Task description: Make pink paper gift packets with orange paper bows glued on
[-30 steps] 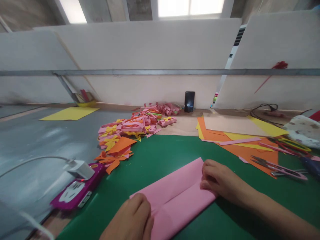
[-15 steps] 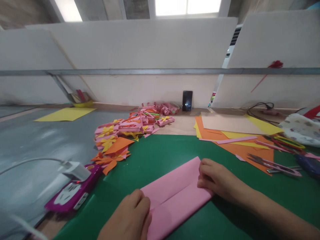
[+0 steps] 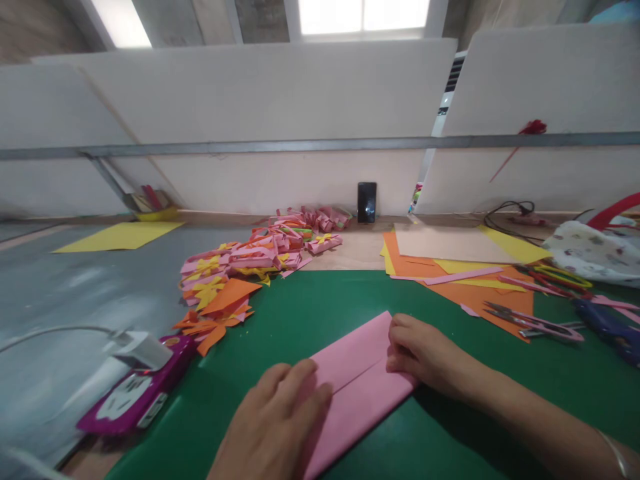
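Observation:
A folded sheet of pink paper [image 3: 357, 400] lies slanted on the green mat, its two flaps meeting along a line near the middle. My left hand [image 3: 275, 417] rests on the paper's near left part, fingers stretched out over the surface. At the far right end, my right hand [image 3: 420, 350] has its fingers curled in, pinching the paper's edge. The paper's lower left part is hidden under my left hand.
A pile of pink, orange and yellow paper pieces [image 3: 240, 260] lies at the back left. Small scissors [image 3: 535, 323] and coloured sheets [image 3: 450, 241] are on the right. A purple power strip [image 3: 130, 400] with a white plug is at left. A phone [image 3: 367, 202] leans on the back wall.
My left hand has shifted right and forward over the paper, its fingers uncurling and spreading. My right hand stays at the paper's right end. The whole view has turned slightly.

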`<state>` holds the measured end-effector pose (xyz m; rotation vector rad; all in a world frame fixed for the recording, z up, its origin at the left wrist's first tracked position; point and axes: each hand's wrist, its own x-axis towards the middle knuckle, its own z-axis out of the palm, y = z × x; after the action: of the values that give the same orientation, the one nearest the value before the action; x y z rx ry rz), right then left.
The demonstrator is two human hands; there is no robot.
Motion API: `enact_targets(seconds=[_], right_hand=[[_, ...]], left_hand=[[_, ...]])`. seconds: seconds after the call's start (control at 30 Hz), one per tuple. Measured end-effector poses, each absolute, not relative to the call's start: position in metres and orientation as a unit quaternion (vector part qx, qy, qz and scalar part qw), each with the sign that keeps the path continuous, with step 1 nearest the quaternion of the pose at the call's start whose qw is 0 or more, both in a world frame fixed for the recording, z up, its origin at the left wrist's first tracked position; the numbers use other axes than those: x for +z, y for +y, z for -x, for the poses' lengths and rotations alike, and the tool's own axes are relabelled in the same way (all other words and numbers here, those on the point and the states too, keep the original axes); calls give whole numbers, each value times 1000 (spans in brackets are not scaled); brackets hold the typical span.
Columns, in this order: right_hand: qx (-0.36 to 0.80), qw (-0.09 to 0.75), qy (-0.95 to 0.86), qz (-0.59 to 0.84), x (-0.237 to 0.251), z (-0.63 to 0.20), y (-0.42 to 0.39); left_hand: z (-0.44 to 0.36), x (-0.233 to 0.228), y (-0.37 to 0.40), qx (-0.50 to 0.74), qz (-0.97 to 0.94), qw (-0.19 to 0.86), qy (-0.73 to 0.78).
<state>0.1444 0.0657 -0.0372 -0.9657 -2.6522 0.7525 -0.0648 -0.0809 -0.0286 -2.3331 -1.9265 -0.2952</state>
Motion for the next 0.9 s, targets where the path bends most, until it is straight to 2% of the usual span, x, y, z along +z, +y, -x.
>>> enact_targets(seconds=[0.1, 0.23, 0.43, 0.6, 0.7, 0.9], right_hand=[[241, 103, -906, 334, -36, -144, 65], [230, 95, -912, 326, -37, -143, 65], [214, 98, -920, 314, -38, -140, 66], [215, 93, -918, 320, -33, -140, 64], [214, 97, -920, 314, -35, -140, 65], [204, 108, -925, 302, -43, -140, 68]], left_hand=[[67, -33, -71, -70, 845, 85, -523], [70, -36, -66, -3, 876, 41, -481], [51, -27, -67, -110, 813, -28, -571], [33, -20, -60, -93, 778, -109, -612], [33, -29, -60, -101, 776, -98, -614], [44, -51, -61, -78, 835, -4, -545]])
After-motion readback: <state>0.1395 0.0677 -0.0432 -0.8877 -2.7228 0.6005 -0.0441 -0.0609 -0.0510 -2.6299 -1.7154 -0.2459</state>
